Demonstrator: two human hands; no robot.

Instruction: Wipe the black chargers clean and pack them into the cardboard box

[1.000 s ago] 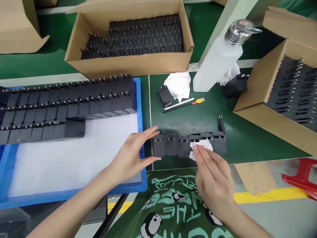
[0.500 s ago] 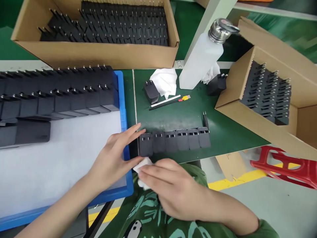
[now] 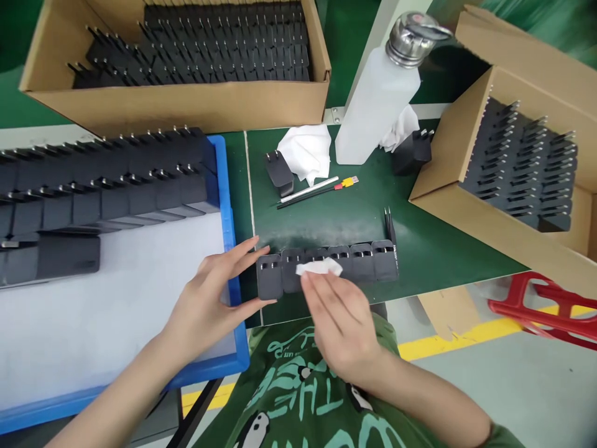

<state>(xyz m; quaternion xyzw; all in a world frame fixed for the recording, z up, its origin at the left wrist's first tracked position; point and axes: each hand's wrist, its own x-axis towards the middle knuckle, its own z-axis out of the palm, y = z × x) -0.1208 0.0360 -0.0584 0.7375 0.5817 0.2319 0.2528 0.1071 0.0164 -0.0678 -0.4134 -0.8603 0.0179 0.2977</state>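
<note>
A row of several black power adapters [image 3: 385, 266] lies on the green table, prongs facing up. My left hand [image 3: 209, 295] grips the leftmost adapter [image 3: 269, 280], its fingers at the far edge and the thumb at the near edge. Pinched in my right hand [image 3: 342, 323] is a folded white cloth [image 3: 319, 267], which lies over the middle of the row and hides part of the adapters there. Black tweezers [image 3: 390, 225] stand against the far right end of the row.
To the left is a blue-rimmed tray [image 3: 236, 311] with rows of adapters. Cardboard boxes of adapters stand behind [image 3: 186, 106] and right [image 3: 448, 205]. A white bottle [image 3: 375, 102], crumpled cloth [image 3: 308, 152], loose adapter [image 3: 278, 173] and short cable [image 3: 321, 190] lie farther back. A red stool [image 3: 550, 305] is below right.
My right hand has moved the white cloth from the near left edge, beside the leftmost adapter, rightward and up onto the middle of the row. My left hand stays at the leftmost adapter.
</note>
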